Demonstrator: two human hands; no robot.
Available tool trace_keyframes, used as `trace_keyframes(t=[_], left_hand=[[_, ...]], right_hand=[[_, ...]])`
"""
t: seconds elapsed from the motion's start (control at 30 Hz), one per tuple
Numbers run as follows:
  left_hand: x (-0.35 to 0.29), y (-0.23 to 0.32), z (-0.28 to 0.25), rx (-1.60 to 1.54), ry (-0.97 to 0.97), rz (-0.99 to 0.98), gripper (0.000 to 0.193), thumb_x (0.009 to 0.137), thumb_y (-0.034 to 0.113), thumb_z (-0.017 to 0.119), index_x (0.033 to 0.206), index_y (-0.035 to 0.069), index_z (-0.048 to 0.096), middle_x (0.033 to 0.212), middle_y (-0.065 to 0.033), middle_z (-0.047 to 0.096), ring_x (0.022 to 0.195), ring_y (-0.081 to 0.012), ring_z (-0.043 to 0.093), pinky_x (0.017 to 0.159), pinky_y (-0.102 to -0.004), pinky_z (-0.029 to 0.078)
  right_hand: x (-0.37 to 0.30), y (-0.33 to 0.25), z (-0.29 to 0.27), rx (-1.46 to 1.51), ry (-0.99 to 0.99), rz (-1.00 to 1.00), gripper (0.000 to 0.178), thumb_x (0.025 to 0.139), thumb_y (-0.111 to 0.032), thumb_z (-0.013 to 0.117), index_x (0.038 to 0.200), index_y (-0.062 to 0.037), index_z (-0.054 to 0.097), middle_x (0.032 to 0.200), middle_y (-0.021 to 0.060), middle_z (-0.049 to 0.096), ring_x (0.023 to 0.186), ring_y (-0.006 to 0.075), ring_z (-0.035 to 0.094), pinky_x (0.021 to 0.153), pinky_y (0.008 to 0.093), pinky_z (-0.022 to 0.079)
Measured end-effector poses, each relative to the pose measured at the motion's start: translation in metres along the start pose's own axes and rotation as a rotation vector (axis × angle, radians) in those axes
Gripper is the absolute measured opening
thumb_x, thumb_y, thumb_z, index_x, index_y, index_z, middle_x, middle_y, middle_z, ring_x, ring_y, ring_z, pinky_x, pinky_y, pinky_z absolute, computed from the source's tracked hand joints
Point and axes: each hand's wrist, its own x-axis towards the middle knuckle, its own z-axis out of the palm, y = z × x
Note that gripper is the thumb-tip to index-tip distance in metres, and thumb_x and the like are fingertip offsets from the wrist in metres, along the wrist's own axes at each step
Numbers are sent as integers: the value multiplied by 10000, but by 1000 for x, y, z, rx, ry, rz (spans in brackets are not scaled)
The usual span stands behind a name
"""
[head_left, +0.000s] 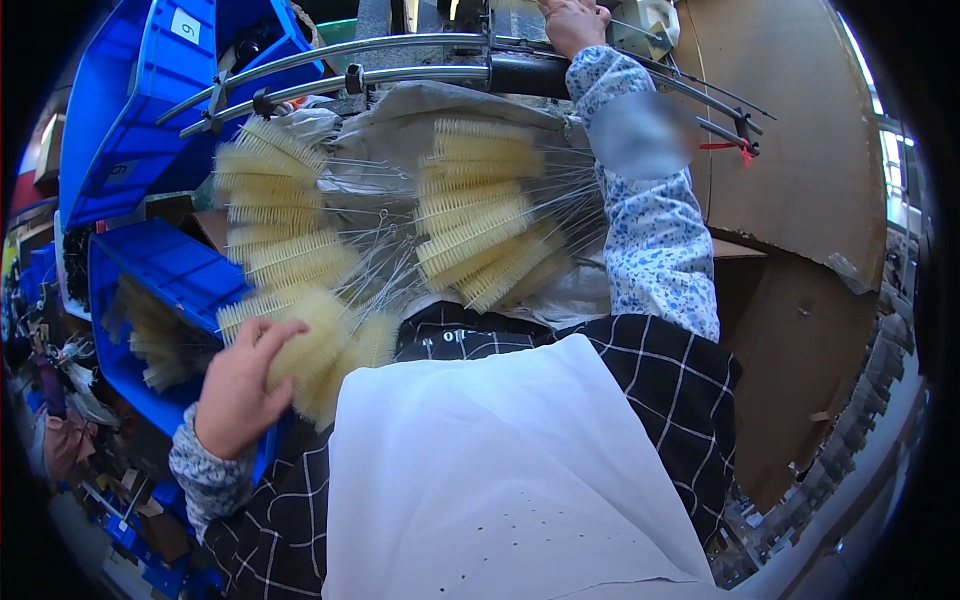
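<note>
At the lower left, my left hand (pixel 238 390) has its fingers apart, beside the blurred end of a pale yellow bristle brush (pixel 310 345); whether it touches the bristles I cannot tell. More such brushes with thin wire stems lie in two rows on my lap: a left pile (pixel 290 215) and a middle pile (pixel 475 220). Their stems point to the right. My right hand (pixel 575 25) reaches far forward to the machine (pixel 440 20) at the top edge. Its fingers are curled and partly cut off, hiding whatever they hold.
Two curved metal rails (pixel 400 58) cross in front of the machine. At the left stand a tall blue bin (pixel 135 110) and a lower blue bin (pixel 170 275) with brushes in it. Brown cardboard (pixel 790 130) stands at the right. A red tie (pixel 735 148) hangs from a rail end.
</note>
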Motion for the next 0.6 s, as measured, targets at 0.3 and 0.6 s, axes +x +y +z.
trace_keyframes(t=[0.3,0.6], left_hand=[[21,-25,-19,-355,132,15,246,670,16,584,901,47,503,895,-51,482,796,-161,456,670,-236,339],[9,-39,-37,-479,298,204,216,655,-25,532,852,30,464,870,-59,456,803,-138,434,729,-237,332]], right_hand=[[-43,23,-19,-132,210,183,339,737,-223,542,1073,-178,530,982,51,558,921,242,514,778,420,390],[-30,13,6,134,175,209,315,736,-249,530,1032,-144,552,966,47,554,935,245,513,771,428,398]])
